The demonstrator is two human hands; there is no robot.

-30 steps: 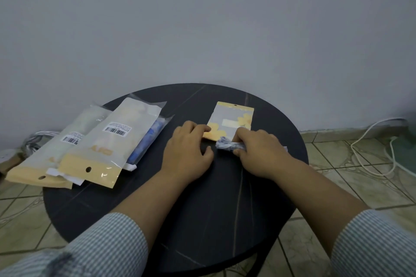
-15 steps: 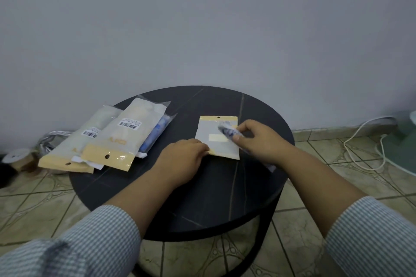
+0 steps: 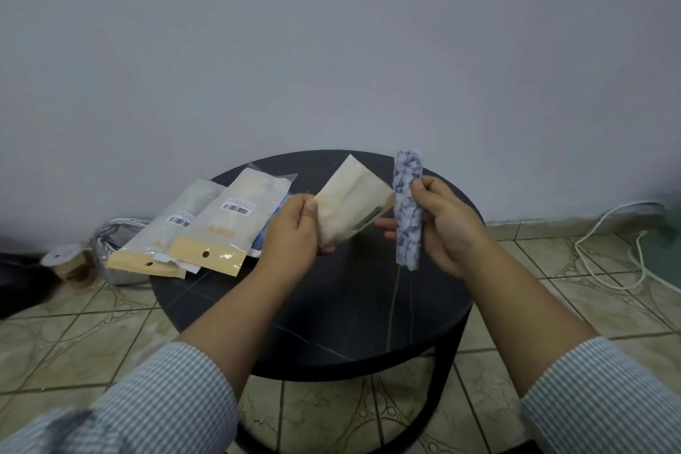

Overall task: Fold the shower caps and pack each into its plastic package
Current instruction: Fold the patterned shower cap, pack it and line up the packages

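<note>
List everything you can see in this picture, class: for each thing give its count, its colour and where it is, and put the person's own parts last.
Folded shower cap: one, white with blue pattern, upright in the right hand, above the table.
Plastic package: one, cream and clear, held in the air by the left hand, beside the cap.
Filled packages: at least three, cream and clear with barcode labels, one showing blue contents, overlapping on the table's left edge.
Table: one, round, black.
Cable: one, white, on the tiled floor at right.
Tape roll: one, white and brown, on the floor at left.
Bundle: one, silvery, on the floor behind the packages; unclear what it is.
Left hand: pinches the package.
Right hand: grips the cap.
Sleeves: two, blue-white striped.
</note>
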